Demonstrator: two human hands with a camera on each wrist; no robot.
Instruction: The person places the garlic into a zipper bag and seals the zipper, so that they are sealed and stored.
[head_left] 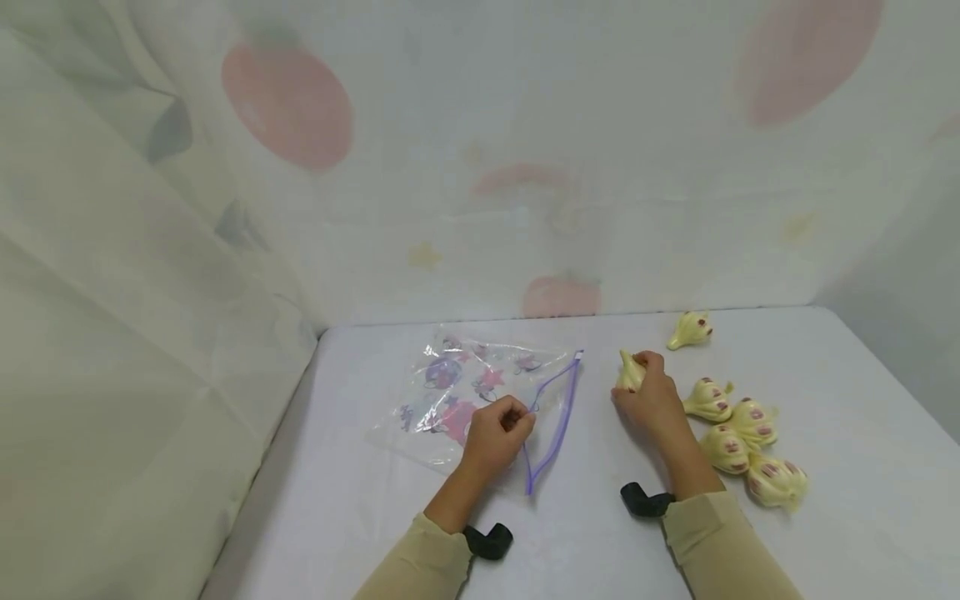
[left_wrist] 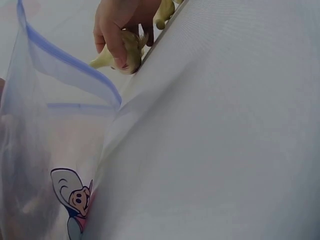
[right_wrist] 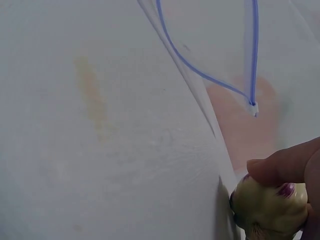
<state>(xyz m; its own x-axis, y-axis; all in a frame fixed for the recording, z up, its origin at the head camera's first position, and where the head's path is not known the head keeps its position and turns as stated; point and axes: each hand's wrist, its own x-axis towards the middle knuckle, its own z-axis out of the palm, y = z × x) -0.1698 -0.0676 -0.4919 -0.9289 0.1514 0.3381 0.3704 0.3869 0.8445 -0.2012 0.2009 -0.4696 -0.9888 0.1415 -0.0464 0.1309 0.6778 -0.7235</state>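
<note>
Between the right fingers [head_left: 651, 363]: gripping one pale yellow garlic bulb [head_left: 628, 372], thumb and forefinger curling over its top, stem tip pointing up and away from the wrist. Right hand [head_left: 651, 398] resting low at the table [head_left: 825, 367], bulb touching or just clear of the surface; cannot tell which. Right wrist view confirming: fingertip pressing on the rounded bulb [right_wrist: 267, 207], purple marks showing on its skin.

Leftward of that bulb, near but apart: lying flat, a clear zip bag [head_left: 465, 392] with cartoon print, its purple zip edge [head_left: 555, 417] facing the right hand. Mouth standing partly open, one lip rising off the table. Long axis of the opening running roughly from the far end near the bulb toward the person. Bulb therefore sitting just beside the far end of the mouth, to its right.

At the left fingers [head_left: 513, 417]: pinching the upper lip of the bag near the middle of the zip edge, fingers curling tight, lifting it. Left hand [head_left: 497, 433] lying on the bag itself, so nearer the opening; right hand nearer the bulb.

Left wrist view, looking along the bag mouth: showing the held bulb [left_wrist: 122, 52] beyond the raised lip.

Further right, behind the right forearm: five more bulbs [head_left: 738, 433] lying loose, one [head_left: 690, 329] apart toward the far edge.
</note>
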